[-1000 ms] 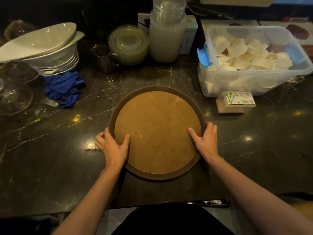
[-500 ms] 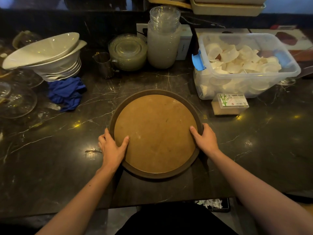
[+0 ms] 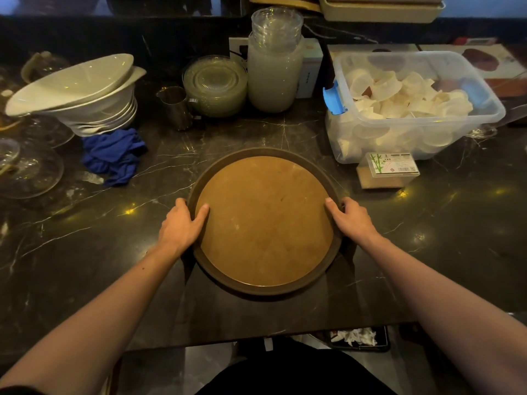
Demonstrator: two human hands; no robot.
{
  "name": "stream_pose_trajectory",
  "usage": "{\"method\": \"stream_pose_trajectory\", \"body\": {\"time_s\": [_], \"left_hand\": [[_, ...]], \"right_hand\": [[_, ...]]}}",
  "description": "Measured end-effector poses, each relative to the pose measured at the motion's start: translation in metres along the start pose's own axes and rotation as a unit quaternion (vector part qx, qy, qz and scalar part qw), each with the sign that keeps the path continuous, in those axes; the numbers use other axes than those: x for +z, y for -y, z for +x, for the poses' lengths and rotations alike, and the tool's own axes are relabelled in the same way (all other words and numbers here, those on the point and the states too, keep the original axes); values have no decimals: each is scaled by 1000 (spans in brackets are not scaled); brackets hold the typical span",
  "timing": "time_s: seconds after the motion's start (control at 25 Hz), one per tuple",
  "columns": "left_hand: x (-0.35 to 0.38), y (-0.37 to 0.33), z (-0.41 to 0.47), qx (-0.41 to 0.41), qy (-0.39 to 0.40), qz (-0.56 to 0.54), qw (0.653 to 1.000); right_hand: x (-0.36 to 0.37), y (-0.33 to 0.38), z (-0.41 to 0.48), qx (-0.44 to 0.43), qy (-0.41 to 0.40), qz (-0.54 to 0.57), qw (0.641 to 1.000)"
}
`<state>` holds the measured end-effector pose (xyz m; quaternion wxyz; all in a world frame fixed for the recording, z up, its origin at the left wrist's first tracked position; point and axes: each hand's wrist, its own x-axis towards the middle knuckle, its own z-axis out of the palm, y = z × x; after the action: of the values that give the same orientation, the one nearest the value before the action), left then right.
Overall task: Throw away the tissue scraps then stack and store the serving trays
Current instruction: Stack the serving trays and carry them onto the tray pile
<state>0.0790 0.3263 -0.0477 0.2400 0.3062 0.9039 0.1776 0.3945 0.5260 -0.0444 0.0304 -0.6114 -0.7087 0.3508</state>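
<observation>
At the frame's centre we see the round brown tray point(image 3: 265, 220) lying flat on the dark marble tabletop point(image 3: 71, 252). Our left hand point(image 3: 179, 226) clasps its left rim, thumb on the inner face, and our right hand point(image 3: 352, 219) clasps the right rim likewise. Right of the tray stands a clear bin point(image 3: 413, 104) of white cups; a blue cloth point(image 3: 114, 156) lies at left below stacked bowls point(image 3: 82, 95). White tissue scraps point(image 3: 358, 336) show under the tabletop's near edge.
</observation>
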Motion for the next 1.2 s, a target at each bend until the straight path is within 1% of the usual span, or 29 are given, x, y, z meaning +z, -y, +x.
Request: {"method": "stream_pose_trajectory", "body": {"time_s": [0.12,0.28,0.44,0.68,0.88,0.96,1.04,1.12,1.2], "left_hand": [[3,-1,3,-6,-4,8,1000],[4,1,3,-4,-9,9,1000],[4,1,2,-4,-7,4,1000],[3,10,-7,11,-16,-43,999],[-10,27,-23,9,-40,-71,997],[-21,35,-34,9,-59,-92,994],[-33,43,-51,-4,-95,-112,989],[-42,52,-76,-34,-135,-133,981],[-50,63,-108,-69,-181,-158,968]], "right_hand": [[3,2,-1,-3,-2,-73,997],[5,2,-5,5,-7,-101,995],[8,3,-8,11,-14,-65,998],[11,0,-21,31,-21,42,998],[11,12,-40,7,-54,81,995],[8,24,-48,-13,-80,92,992],[8,37,-54,-42,-98,124,987],[7,49,-56,-76,-90,158,980],[8,68,-59,-109,-57,177,976]]}}
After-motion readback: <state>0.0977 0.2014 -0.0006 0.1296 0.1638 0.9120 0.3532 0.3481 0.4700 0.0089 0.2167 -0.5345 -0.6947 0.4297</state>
